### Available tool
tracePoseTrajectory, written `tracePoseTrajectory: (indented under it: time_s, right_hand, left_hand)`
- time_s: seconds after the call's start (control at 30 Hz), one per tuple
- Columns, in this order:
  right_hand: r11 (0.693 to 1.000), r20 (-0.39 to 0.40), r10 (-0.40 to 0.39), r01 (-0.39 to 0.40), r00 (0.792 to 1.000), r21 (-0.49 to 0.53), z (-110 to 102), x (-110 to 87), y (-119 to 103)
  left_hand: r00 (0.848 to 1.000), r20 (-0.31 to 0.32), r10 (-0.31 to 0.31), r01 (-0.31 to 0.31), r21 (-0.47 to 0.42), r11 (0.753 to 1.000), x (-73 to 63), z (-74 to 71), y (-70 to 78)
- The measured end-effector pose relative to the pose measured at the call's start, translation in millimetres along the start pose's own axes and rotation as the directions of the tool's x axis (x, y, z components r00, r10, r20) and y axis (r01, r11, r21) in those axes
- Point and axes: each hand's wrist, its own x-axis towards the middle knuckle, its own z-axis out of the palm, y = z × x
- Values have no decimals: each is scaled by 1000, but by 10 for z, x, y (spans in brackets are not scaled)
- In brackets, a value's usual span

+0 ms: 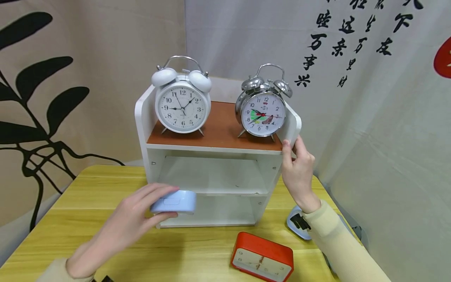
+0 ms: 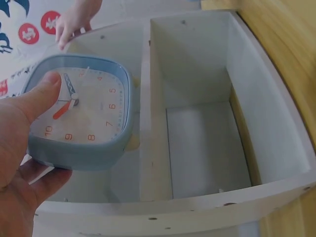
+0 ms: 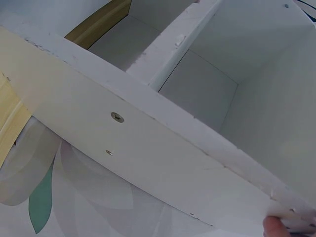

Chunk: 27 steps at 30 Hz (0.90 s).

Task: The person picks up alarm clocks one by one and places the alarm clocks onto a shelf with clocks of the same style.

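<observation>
My left hand [image 1: 137, 211] grips a light blue alarm clock [image 2: 81, 106], thumb over its face and fingers under its other side in the left wrist view. In the head view the clock is in front of the shelf's lower compartments. With my right hand [image 1: 298, 172] I hold the right side panel of the small white shelf [image 1: 211, 149] near its brown top board; in the right wrist view only a fingertip shows at the panel's edge. On the top board stand a white twin-bell alarm clock [image 1: 182, 107] at left and a silver twin-bell alarm clock [image 1: 263, 113] at right.
A red rectangular clock [image 1: 262, 254] lies on the wooden table [image 1: 116, 180] in front of the shelf. A light blue object [image 1: 297, 225] is partly hidden behind my right forearm. Printed curtains [image 1: 352, 117] hang behind and to the right.
</observation>
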Motion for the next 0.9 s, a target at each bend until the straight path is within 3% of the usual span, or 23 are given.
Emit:
tracePoseTrajectory:
  time_s: [0.43,0.9]
  right_hand:
    - [1000,2,-2,2,1000,3,9,8,3]
    - [1000,2,-4,4,1000,-3,1,4,2]
  left_hand:
    - [994,15,108,-108,65,992,259,37,-77]
    - [995,43,88,-92,103,990,427,106,-132]
